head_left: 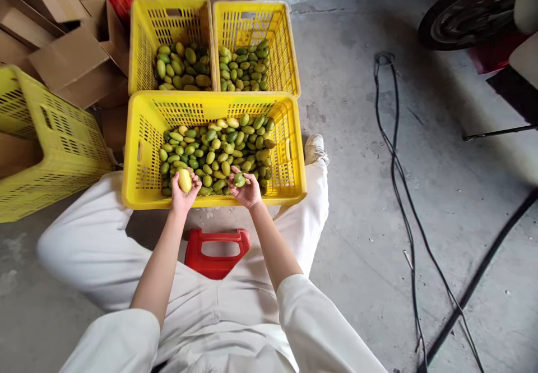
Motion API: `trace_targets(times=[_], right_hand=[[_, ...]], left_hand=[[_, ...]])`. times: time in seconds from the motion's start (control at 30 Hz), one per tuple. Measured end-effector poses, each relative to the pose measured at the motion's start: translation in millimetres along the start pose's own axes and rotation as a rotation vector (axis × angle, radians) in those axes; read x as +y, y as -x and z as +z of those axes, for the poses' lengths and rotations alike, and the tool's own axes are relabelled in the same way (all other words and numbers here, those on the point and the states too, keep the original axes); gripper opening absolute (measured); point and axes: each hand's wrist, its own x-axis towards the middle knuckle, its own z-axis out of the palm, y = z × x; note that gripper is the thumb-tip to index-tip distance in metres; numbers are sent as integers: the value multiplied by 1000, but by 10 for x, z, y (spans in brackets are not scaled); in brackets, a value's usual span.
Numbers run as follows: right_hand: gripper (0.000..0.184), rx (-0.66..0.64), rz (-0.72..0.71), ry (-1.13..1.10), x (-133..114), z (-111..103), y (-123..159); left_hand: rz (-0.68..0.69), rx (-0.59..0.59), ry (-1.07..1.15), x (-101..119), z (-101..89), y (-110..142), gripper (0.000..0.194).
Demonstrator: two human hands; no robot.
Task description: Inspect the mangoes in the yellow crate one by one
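Over the near edge of the large yellow crate, both of my palms face up. My left hand holds a smooth yellow oval fruit, with the fingers curled round its sides. In my right hand rests a smaller dark green fruit, gripped by the fingers and thumb. Beneath and beyond the hands, a heap of green and yellowish oval fruits covers the crate's floor. The exact kind of fruit is not certain from here.
Two more yellow crates, a left one and a right one, hold similar fruit behind. Another yellow crate stands left beside cardboard boxes. A red plastic stool is below me. Black cables and a wheel lie right.
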Motion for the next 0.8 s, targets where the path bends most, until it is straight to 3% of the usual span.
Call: trace_targets(times=[0.17, 0.37, 0.6, 0.8], right_hand=[[10, -33, 48, 50, 25, -25, -26], [25, -32, 51, 116, 17, -34, -53], [48, -31, -5, 154, 44, -11, -27], [29, 98, -52, 137, 48, 27, -65]], left_hand=[[-61, -7, -66, 7, -4, 8, 21], [-41, -73, -161, -20, -25, -17, 23], [12, -31, -172, -52, -67, -45, 15], [50, 38, -148, -78, -74, -69, 28]])
